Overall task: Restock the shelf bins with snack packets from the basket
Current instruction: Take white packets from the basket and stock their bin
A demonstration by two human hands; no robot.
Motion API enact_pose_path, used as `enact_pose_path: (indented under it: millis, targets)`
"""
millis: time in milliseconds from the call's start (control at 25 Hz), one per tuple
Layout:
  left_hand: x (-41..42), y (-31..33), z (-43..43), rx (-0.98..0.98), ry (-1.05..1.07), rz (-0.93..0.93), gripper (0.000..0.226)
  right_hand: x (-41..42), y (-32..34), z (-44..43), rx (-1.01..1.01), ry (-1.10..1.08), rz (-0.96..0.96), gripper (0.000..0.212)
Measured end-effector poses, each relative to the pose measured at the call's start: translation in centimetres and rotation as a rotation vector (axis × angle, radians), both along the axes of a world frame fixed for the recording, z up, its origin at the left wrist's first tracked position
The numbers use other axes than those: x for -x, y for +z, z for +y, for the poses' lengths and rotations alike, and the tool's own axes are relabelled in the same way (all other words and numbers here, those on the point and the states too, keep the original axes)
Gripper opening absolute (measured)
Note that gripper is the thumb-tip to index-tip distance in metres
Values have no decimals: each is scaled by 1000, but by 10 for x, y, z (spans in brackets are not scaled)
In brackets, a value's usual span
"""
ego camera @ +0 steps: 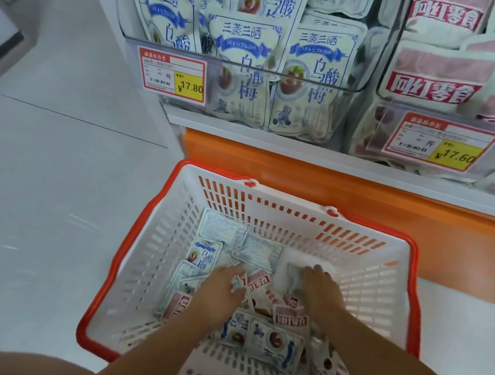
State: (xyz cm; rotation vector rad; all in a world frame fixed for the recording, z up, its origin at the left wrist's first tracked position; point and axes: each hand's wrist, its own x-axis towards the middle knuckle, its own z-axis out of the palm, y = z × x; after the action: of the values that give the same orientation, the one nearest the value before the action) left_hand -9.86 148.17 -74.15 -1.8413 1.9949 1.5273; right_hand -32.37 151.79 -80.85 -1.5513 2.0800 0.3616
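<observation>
Both hands in basket (147, 256), among mixed packets (205, 256) heaped centre to near-right corner. Left hand (220, 290) pinches a packet (238, 282); right hand (319, 289) lies on white packet (287, 275), grasp cannot be told. Risk: blue and red sorts mingled, so wrong bin (282, 79).

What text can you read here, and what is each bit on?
"三蒸三晒", "乌酸梅": white-and-blue snack packets in the clear plastic left bin.
"网红零食": pink-and-white snack packets in the right bin.
"¥17.80", "斤": red-bordered left price tag.
"¥17.60", "斤": red-bordered right price tag.
Tags' fine print and barcodes, and packet backs in the white-and-orange plastic basket: too small to read.
</observation>
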Motion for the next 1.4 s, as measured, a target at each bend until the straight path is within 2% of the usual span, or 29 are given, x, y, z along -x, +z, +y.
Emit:
enact_pose_path:
  millis: [160, 320, 400, 480, 560, 640, 680, 720, 800, 920, 1080, 1200, 1320, 1400]
  targets:
    - [4, 3, 6, -28, 22, 21, 41, 1, 7, 8, 0, 20, -20, 43]
    - [5, 9, 15, -8, 35, 46, 44, -1, 3, 10, -3, 16, 12, 69]
    - [3, 7, 16, -14, 40, 55, 45, -2, 4, 3, -6, 73, 44, 62]
    - [-1, 5, 13, -15, 54, 38, 45, -8, 8, -3, 15, 101, 23, 44]
    - [-3, 5, 6, -21, 77, 41, 48, -15, 18, -10, 48, -125, -224, 31]
    - [3, 12, -3, -97, 170, 151, 62, -19, 36, -20, -13, -468, -630, 35]
    - [7, 17, -8, -170, 262, 225, 70, -17, 49, -26, -58, -573, -800, 33]
    - [10, 24, -12, -237, 352, 299, 74, -16, 65, -30, -105, -621, -935, 28]
    - [9, 33, -20, -360, 487, 443, 66, -15, 95, -33, -168, -605, -1148, 22]
    - [3, 46, -24, -479, 588, 626, 40, -15, 124, -27, -108, -570, -1207, 33]
    - [6, 67, -19, -416, 583, 673, 23, -17, 146, -8, 26, -784, -1334, 46]
    - [7, 84, -13, -382, 589, 692, 30, -22, 160, 4, 110, -670, -1315, 40]
    - [14, 103, 0, -397, 600, 769, 7, -30, 175, 12, 266, -697, -1312, 33]
    - [20, 115, 12, -370, 545, 769, 6, -34, 184, 19, 320, -709, -1347, 32]
